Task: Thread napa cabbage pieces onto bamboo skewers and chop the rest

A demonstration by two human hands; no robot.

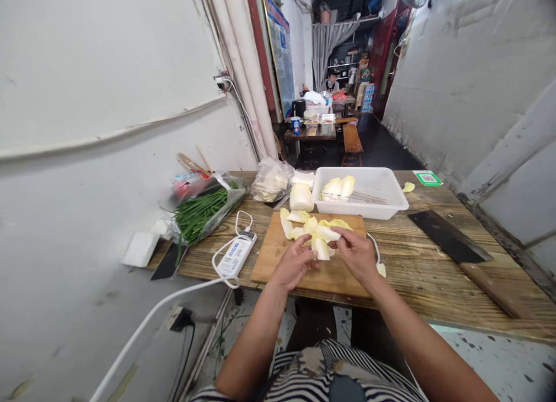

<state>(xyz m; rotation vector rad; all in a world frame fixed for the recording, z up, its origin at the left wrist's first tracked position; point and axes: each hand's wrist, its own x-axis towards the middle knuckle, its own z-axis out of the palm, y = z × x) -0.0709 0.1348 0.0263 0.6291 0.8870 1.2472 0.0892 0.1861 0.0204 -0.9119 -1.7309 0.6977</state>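
Observation:
Over the wooden cutting board (271,260), I hold pale yellow-white cabbage leaves (320,248) between both hands. My left hand (294,264) pinches them from the left with bent fingers. From the right, my right hand (355,252) grips the end of a leaf between thumb and fingertips. Behind my hands, more loose cabbage leaves (299,216) lie on the far part of the board. Just past the board is a white plastic tray (391,208), with bundled cabbage leaves (337,189) and thin skewers (365,198) in it.
At right lies a cleaver (449,237), handle towards me. Left of the board are a power strip (237,255) with a white cable and bagged green chives (202,214). A bagged pale food (272,182) sits behind. A person (332,83) is at a far table.

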